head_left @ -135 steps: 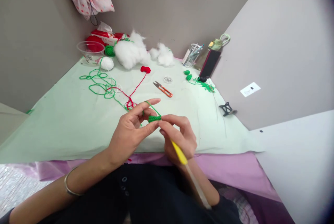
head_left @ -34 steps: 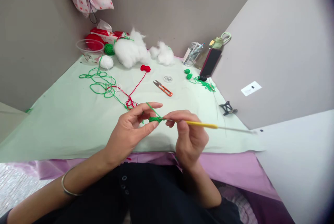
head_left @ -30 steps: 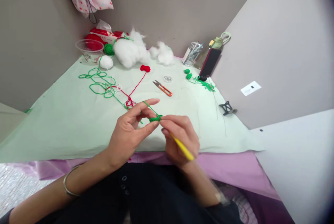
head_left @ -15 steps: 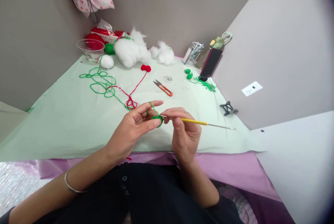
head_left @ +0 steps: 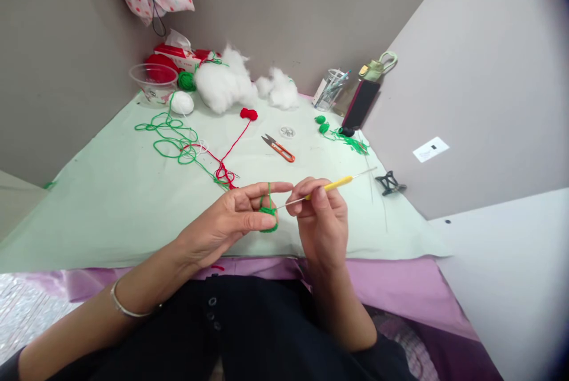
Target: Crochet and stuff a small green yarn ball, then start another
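My left hand (head_left: 235,215) pinches a small green crochet piece (head_left: 269,226) between thumb and fingers. Green yarn (head_left: 269,194) runs from the piece up over its stretched index finger. In my right hand (head_left: 322,215) is a crochet hook with a yellow handle (head_left: 340,183), held like a pen and tilted up to the right. The hook's thin metal tip meets the right edge of the green piece; whether it sits inside a stitch cannot be made out. Loose loops of green yarn (head_left: 166,147) lie on the table to the left, beside tangled red yarn (head_left: 225,175).
Orange-handled snips (head_left: 281,149) and a small clear dish (head_left: 287,132) lie beyond my hands. White stuffing (head_left: 224,82), a plastic tub (head_left: 153,82) and a white yarn ball (head_left: 182,103) stand behind. At right are a phone (head_left: 361,105), a bottle (head_left: 371,70), green pieces (head_left: 323,128) and a black stand (head_left: 390,183).
The hook has tilted, its far end now higher and closer in. My left hand has lowered the green piece slightly, and the yarn between it and the index finger stands longer and straighter.
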`<state>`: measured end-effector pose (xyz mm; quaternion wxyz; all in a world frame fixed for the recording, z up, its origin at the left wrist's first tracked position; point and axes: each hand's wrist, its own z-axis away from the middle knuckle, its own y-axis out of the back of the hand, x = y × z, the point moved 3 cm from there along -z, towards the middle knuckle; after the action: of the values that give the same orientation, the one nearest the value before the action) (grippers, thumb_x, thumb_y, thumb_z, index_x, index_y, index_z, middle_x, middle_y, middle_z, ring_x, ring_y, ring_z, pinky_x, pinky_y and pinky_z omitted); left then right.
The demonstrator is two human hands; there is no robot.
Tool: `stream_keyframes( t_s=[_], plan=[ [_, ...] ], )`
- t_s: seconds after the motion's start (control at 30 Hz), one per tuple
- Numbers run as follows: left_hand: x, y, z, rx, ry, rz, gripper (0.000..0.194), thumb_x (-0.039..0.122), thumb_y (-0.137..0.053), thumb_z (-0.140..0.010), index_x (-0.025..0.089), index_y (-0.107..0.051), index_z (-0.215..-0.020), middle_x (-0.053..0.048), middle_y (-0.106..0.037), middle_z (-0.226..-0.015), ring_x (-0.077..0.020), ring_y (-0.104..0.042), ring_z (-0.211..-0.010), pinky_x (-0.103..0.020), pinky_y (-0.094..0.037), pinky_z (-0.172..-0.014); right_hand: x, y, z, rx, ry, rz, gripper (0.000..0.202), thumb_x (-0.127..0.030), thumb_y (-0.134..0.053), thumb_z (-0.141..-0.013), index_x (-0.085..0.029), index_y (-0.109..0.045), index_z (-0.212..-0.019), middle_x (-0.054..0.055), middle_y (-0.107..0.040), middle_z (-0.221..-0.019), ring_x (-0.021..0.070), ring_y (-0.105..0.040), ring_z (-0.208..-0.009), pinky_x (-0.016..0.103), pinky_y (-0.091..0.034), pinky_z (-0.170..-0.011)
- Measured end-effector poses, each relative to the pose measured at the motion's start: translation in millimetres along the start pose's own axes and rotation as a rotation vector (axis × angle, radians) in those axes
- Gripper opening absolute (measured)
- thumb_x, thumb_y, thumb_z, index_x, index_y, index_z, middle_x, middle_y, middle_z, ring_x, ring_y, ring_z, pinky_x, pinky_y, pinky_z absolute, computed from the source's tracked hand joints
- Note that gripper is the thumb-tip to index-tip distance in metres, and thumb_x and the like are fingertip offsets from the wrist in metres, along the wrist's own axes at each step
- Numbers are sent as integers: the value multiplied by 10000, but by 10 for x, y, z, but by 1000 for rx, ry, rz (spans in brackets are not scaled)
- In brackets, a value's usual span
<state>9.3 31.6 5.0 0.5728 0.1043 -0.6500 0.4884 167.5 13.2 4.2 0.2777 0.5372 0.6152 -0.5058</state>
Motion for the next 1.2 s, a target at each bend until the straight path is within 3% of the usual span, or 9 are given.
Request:
stream_keyframes(
  t_s=[0.13,0.27,0.37,0.5,0.7,0.9,1.03,1.2],
  plan=[
    [-13,-10,5,18,-54,-42,423,274,-855,-743,270,-793,-1161,5,-567,-800,-121,-493,-765,-247,-412,-734,-11,-9,21,-39,-70,-56,246,-415,-624,-963,-225,-670,-812,-13,-595,-714,107,-495,-563,273,-445,-556],
    [-58,-47,-2,140,-165,-95,457,255,-856,-766,295,-760,-1212,6,-610,-845,-148,-570,-874,-282,-452,-873,-55,-104,134,-69,158,166,169,-339,-614,-984,-264,-759,-941,36,-716,-892,173,-642,-815,341,-520,-724],
    [-76,-55,3,165,-176,-101,444,284,-841,-793,313,-748,-1227,8,-623,-897,-156,-579,-936,-291,-446,-929,-62,-143,181,-43,274,309,169,-296,-615,-987,-297,-784,-999,43,-754,-955,207,-663,-936,387,-531,-812],
    [-34,-6,45,189,-167,-116,344,353,-751,-877,304,-764,-1217,-3,-597,-926,-152,-526,-924,-279,-414,-896,-14,-90,127,-1,190,141,169,-302,-613,-992,-306,-782,-974,14,-757,-922,157,-629,-768,327,-498,-693],
    [-17,26,74,143,-160,-121,317,338,-711,-903,302,-763,-1214,-12,-614,-994,-159,-520,-1012,-276,-395,-946,43,-43,67,-12,65,2,145,-353,-649,-972,-287,-775,-945,0,-770,-880,129,-618,-704,295,-507,-688],
    [-24,3,52,117,-186,-88,466,249,-790,-850,335,-709,-1301,18,-586,-887,-103,-551,-870,-217,-456,-840,31,-106,101,-94,136,108,158,-322,-637,-978,-279,-787,-956,28,-753,-924,173,-668,-862,323,-529,-739],
    [-23,-3,50,115,-198,-101,534,246,-817,-830,368,-683,-1332,37,-553,-854,-69,-514,-750,-172,-449,-680,20,-99,132,-67,198,156,144,-274,-648,-972,-285,-791,-971,17,-743,-902,164,-671,-865,319,-537,-756],
    [-5,2,53,119,-226,-107,420,307,-746,-895,347,-700,-1310,17,-594,-923,-108,-607,-826,-236,-512,-785,44,-63,94,-17,93,17,159,-303,-621,-993,-263,-767,-945,-2,-745,-869,111,-632,-713,270,-507,-670]
  ],
)
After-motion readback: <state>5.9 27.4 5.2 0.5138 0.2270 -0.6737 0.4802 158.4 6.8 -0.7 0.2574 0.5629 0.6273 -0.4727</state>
